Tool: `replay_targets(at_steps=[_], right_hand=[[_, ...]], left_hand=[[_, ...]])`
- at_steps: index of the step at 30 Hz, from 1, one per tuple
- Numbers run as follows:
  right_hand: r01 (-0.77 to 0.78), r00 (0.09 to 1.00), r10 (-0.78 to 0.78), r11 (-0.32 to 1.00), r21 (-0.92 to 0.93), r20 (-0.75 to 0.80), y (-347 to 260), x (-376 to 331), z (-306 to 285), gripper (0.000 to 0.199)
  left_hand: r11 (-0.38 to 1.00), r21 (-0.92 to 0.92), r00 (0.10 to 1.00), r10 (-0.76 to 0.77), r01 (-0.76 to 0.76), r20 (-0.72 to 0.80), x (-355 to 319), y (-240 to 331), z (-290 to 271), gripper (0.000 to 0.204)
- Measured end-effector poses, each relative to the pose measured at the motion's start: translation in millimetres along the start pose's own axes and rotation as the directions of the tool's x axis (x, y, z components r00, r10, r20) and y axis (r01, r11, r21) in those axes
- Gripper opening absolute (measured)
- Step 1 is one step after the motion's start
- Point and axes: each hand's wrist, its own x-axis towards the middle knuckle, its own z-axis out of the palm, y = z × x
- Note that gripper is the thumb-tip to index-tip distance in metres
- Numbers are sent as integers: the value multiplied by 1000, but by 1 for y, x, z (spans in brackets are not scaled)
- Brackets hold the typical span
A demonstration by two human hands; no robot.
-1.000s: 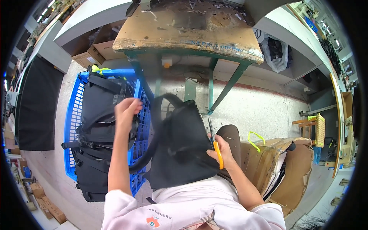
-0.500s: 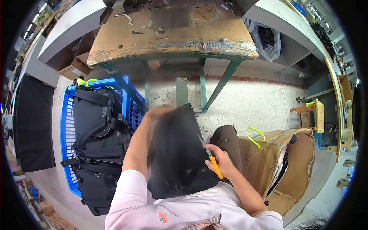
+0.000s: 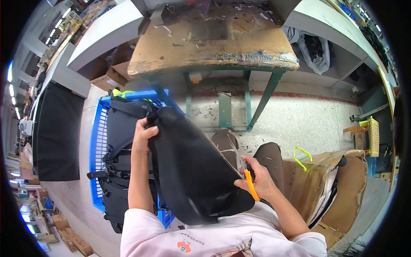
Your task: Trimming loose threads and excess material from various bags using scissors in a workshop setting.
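Observation:
A large black fabric piece, seemingly a bag, lies tilted across my lap. My left hand is closed on its upper left edge, thumb on top. In my right hand are scissors with orange handles, held beside the bag's right edge. Their blades point up and away from me and look parted. The far side of the bag and most of my left fingers are hidden.
At my left stands a blue plastic crate filled with black bags. A worn work table on green legs stands ahead. To the right are an open cardboard box, a neon yellow strap and a small stool.
My left hand has moved left with the bag's upper end, which now overlaps the crate. The scissors have shifted slightly right in the picture, and the whole view has swung left.

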Motion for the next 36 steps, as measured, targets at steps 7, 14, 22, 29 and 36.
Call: replay_targets(at_steps=[7, 14, 22, 29, 36], right_hand=[[238, 971, -205, 886, -399, 124, -48, 8, -11, 78], [310, 950, -247, 817, -486, 190, -72, 12, -5, 77], [433, 893, -423, 710, -555, 155, -98, 9, -22, 73], [460, 850, -504, 563, -687, 156, -106, 7, -40, 64], [513, 795, -591, 531, -674, 139, -88, 11, -36, 55]], left_hand=[[982, 24, 981, 188, -187, -46, -47, 52, 19, 45], [951, -37, 951, 304, -306, -54, -63, 73, 30, 45], [901, -45, 897, 422, -431, -135, -73, 95, 47, 48], [861, -190, 880, 451, -472, -148, -75, 89, 63, 47], [850, -237, 882, 448, -471, -143, -72, 81, 64, 46]])
